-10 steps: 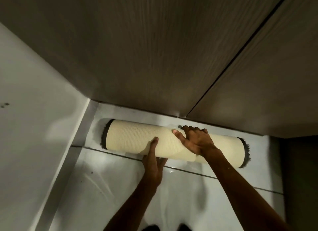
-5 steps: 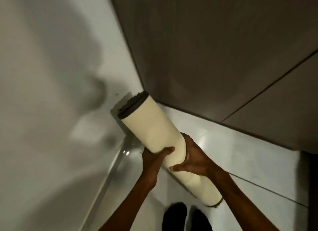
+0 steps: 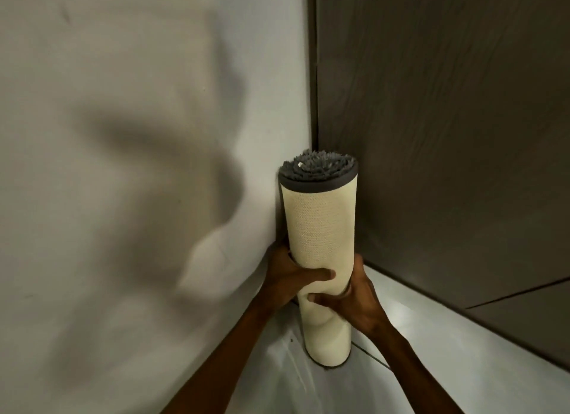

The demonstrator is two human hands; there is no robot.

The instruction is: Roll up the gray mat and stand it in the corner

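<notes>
The gray mat [image 3: 320,225] is rolled into a tight tube, its cream backing outward and gray pile showing at the top end. It stands upright on the floor in the corner where the pale wall meets the dark wood panel. My left hand [image 3: 291,278] wraps around the roll's left side at mid-height, thumb across the front. My right hand [image 3: 354,302] grips it from the right, slightly lower. The roll's bottom end rests on the tile.
A pale wall [image 3: 138,167] fills the left, with shadows across it. A dark wood-grain panel [image 3: 447,136] stands on the right. Glossy white floor tiles [image 3: 447,352] stretch along the panel's base.
The roll lay flat along the panel, was then lifted at a tilt, and now stands upright in the corner. Both hands went from resting on it to gripping around it.
</notes>
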